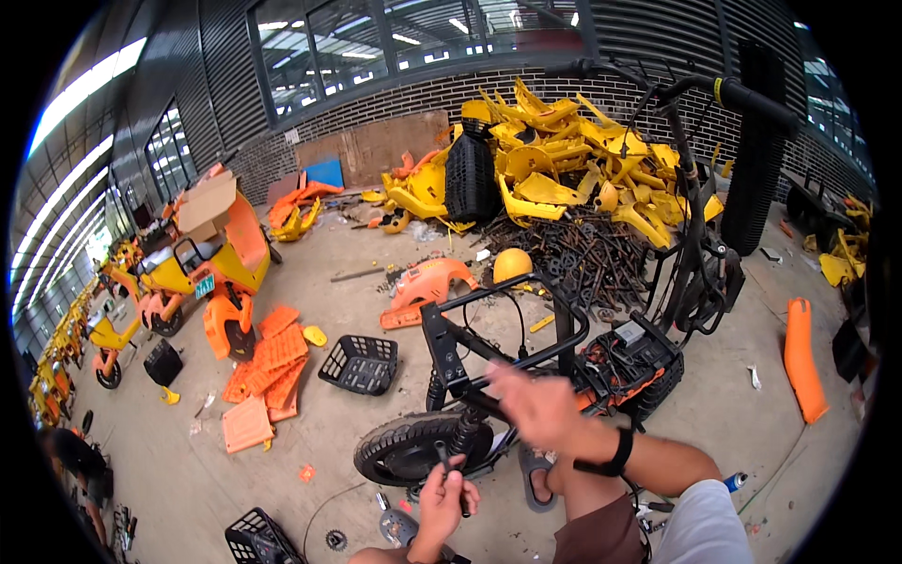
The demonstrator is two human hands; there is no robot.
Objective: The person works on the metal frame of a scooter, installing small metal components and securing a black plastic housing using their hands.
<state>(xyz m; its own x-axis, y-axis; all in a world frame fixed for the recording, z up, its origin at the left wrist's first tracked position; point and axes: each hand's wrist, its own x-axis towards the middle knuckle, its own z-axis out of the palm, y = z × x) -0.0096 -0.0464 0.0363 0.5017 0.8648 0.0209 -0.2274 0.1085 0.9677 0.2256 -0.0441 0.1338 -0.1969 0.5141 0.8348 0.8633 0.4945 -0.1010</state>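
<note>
A stripped black scooter frame (526, 362) stands in front of me, its rear wheel (404, 449) toward the lower middle. My left hand (443, 500) is closed around a slim dark wrench (443, 455), held upright beside the wheel and the rear shock absorber (464, 434). Motion smears my right hand (537, 410), which is over the rear of the frame near its bracket; its fingers are too blurred to show whether they grip anything. Exposed wiring fills the battery bay (628, 362) ahead of that hand.
Yellow body panels (554, 160) are heaped by the wall, above dark metal parts (601, 263). A black basket (360, 364) and orange panels (272, 362) lie left; an orange strip (803, 362) lies right. Orange-yellow scooters (221, 273) line the left, where another person (80, 470) crouches.
</note>
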